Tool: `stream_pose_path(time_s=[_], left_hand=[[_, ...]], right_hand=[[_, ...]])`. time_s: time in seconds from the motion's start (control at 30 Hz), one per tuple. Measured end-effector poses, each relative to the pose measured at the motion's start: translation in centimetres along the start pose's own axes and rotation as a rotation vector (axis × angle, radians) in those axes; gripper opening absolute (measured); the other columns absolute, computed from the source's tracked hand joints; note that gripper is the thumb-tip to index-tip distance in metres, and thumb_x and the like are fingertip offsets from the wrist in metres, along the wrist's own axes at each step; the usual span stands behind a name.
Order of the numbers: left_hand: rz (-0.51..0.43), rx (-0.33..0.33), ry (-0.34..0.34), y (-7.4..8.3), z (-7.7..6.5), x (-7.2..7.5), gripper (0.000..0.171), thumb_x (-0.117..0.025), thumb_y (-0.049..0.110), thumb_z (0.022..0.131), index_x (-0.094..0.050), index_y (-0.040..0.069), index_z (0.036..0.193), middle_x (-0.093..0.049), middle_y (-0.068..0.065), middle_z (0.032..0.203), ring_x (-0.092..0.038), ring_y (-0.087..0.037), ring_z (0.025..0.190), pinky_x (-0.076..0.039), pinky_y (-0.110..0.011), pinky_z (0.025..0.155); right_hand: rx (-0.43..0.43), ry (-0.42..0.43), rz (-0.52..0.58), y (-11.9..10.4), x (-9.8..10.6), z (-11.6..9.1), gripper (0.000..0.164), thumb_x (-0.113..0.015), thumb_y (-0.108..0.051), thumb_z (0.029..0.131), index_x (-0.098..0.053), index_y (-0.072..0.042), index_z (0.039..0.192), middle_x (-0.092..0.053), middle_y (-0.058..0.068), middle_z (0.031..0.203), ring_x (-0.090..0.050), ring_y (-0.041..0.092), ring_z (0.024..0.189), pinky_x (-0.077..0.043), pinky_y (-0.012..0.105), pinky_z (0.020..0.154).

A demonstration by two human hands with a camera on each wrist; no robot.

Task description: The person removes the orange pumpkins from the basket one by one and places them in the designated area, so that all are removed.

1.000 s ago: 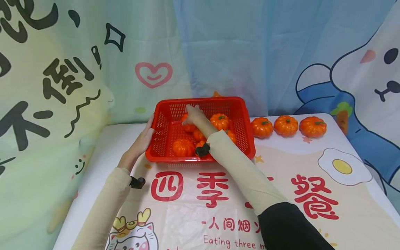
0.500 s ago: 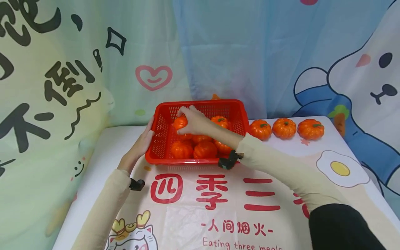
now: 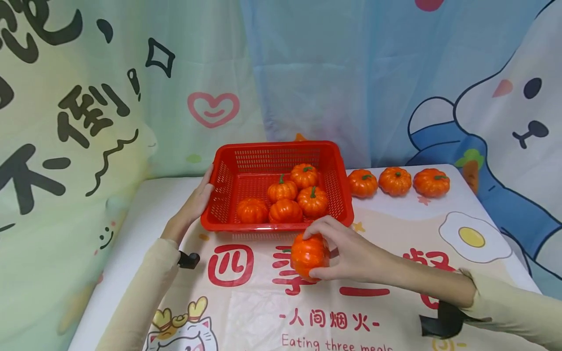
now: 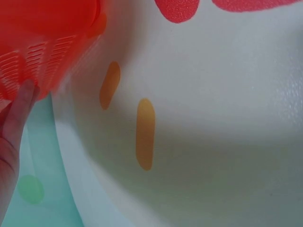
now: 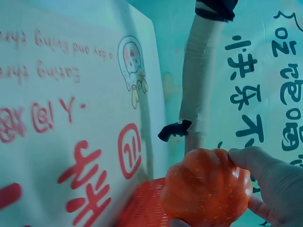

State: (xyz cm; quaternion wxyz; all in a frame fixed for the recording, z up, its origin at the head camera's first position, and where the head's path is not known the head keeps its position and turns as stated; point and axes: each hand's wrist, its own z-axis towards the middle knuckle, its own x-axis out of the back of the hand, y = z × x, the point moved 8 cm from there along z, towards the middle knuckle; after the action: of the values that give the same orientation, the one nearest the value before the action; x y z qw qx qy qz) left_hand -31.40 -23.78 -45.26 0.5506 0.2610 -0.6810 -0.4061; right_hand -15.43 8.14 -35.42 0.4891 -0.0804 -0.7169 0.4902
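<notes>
My right hand (image 3: 340, 246) grips a small orange pumpkin (image 3: 309, 257) just in front of the basket, above the printed cloth. In the right wrist view the thumb and fingers curl round that pumpkin (image 5: 208, 187). The red plastic basket (image 3: 276, 227) stands at the back of the table with several pumpkins in it, such as one (image 3: 252, 210) at its front left. My left hand (image 3: 195, 202) rests against the basket's left wall, fingers straight. The left wrist view shows its fingers (image 4: 21, 109) touching the slotted side.
Three orange pumpkins stand in a row right of the basket: one near it (image 3: 362, 183), a middle one (image 3: 395, 181) and an outer one (image 3: 431, 183). A printed cloth (image 3: 259, 312) covers the table (image 3: 145, 204). A patterned curtain (image 3: 307, 87) hangs behind.
My right hand has taken a pumpkin from the basket's left side and carried it over the front rim, toward the right and nearer. My left hand stays at the basket's side.
</notes>
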Motion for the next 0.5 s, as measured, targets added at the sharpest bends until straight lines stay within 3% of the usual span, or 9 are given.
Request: stream_pose_path(time_s=[0.2,0.4,0.5], left_hand=[[-0.004,0.005,0.001,-0.2,0.1,0.0,0.061,-0.020,0.022,0.102,0.005,0.032,0.156,-0.034,-0.021,0.153,-0.059,-0.030,0.086,-0.050,-0.036,0.079],[0.054,0.013,0.020,-0.1,0.1,0.0,0.061,-0.020,0.024,0.101,0.005,0.028,0.157,-0.027,-0.017,0.158,-0.056,-0.035,0.103,-0.041,-0.051,0.100],[0.054,0.013,0.019,0.1,0.1,0.0,0.062,-0.019,0.024,0.101,0.005,0.028,0.157,-0.028,-0.018,0.156,-0.056,-0.035,0.100,-0.041,-0.052,0.099]], right_hand=[[-0.025,0.048,0.030,1.4,0.4,-2.2,0.052,-0.081,-0.021,0.076,-0.050,-0.024,0.117,-0.048,0.002,0.125,-0.056,0.022,0.109,-0.056,0.023,0.074],[-0.040,0.096,-0.004,2.5,1.3,-2.9,0.052,-0.083,-0.021,0.075,-0.052,-0.022,0.116,-0.051,0.001,0.123,-0.055,0.021,0.109,-0.056,0.022,0.073],[-0.051,0.110,-0.009,2.9,1.8,-3.2,0.052,-0.083,-0.019,0.074,-0.052,-0.021,0.116,-0.050,0.002,0.123,-0.055,0.022,0.109,-0.057,0.022,0.071]])
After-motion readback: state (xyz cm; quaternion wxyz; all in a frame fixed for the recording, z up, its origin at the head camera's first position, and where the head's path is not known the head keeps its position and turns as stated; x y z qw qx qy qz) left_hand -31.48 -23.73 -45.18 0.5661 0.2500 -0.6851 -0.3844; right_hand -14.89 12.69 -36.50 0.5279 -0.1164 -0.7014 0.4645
